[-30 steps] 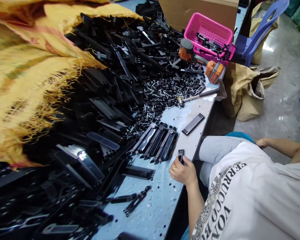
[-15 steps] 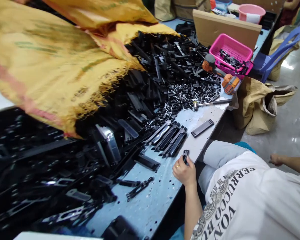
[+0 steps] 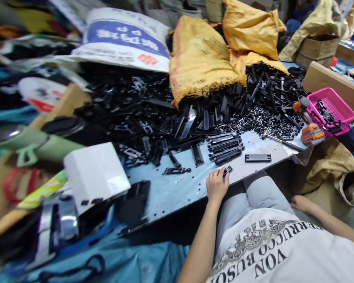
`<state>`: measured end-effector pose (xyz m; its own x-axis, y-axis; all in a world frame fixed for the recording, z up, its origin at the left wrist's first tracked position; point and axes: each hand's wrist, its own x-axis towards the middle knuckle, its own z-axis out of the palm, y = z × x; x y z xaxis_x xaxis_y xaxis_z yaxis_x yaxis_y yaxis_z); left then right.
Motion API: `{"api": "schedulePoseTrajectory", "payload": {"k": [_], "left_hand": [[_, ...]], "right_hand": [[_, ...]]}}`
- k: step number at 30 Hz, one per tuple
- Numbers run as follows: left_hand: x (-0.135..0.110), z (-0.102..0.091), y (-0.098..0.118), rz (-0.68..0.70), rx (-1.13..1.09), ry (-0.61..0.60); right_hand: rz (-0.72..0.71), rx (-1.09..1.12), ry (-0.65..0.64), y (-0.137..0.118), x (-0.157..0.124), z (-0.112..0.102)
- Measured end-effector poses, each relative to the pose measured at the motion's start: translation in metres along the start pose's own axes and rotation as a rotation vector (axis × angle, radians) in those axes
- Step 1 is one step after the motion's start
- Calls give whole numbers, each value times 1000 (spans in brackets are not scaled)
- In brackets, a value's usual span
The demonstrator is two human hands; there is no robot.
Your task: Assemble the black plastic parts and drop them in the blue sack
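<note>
My left hand (image 3: 216, 185) rests at the near edge of the pale blue table (image 3: 177, 188), closed on a small black plastic part (image 3: 227, 171). Just beyond it lies a row of long black plastic pieces (image 3: 225, 147), and a single black strip (image 3: 257, 158) sits to their right. My right hand (image 3: 300, 203) hangs low beside my thigh, off the table; its fingers are mostly hidden. A big heap of black plastic parts (image 3: 171, 106) covers the far side of the table.
Yellow sacks (image 3: 203, 59) and a white and blue sack (image 3: 120, 39) lie on the heap. A hammer (image 3: 279, 140), an orange drill (image 3: 308, 122) and a pink basket (image 3: 332, 107) stand at the right. A white box (image 3: 96, 173) sits at the left. Brown bags (image 3: 336, 169) stand on the floor.
The view has swung left and pulled back, so more of the table's left side and the sacks show. My left hand stays at the table edge with the black part.
</note>
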<state>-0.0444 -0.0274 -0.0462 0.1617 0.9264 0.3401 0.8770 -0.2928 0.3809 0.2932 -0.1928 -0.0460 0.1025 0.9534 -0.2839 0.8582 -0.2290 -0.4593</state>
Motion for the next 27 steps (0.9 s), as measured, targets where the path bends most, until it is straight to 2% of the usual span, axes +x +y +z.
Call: {"api": "schedulePoseTrajectory", "payload": {"k": [1, 3, 6, 7, 9, 10, 12, 15, 17, 21, 24, 27], "left_hand": [[2, -1, 2, -12, 2, -13], [5, -3, 6, -39, -5, -45], [8, -6, 16, -80, -106, -54], [9, -8, 20, -93, -165, -42], [10, -11, 30, -112, -290, -6], [10, -14, 35, -119, -349, 9], [11, -19, 47, -137, -475, 17], [14, -29, 65, -181, -689, -18], [18, -37, 75, -182, -779, -24], [29, -55, 88, -125, -667, 44], [32, -64, 91, -63, -493, 43], [30, -64, 90, -65, -399, 12]], "right_hand": [[-77, 1, -51, -4, 18, -6], [-265, 18, -48, -25, 59, -18], [-516, -37, 201, -78, 120, -29], [-553, -77, 231, -96, 135, -31], [-582, -86, 193, -125, 157, -32], [-579, -15, 152, -137, 162, -32], [-553, 278, 30, -153, 163, -30], [-458, 775, -208, -169, 150, -30], [-407, 940, -311, -178, 140, -32], [-452, 976, -318, -183, 136, -43], [-584, 853, -271, -177, 143, -57], [-764, 647, -213, -172, 147, -71]]}}
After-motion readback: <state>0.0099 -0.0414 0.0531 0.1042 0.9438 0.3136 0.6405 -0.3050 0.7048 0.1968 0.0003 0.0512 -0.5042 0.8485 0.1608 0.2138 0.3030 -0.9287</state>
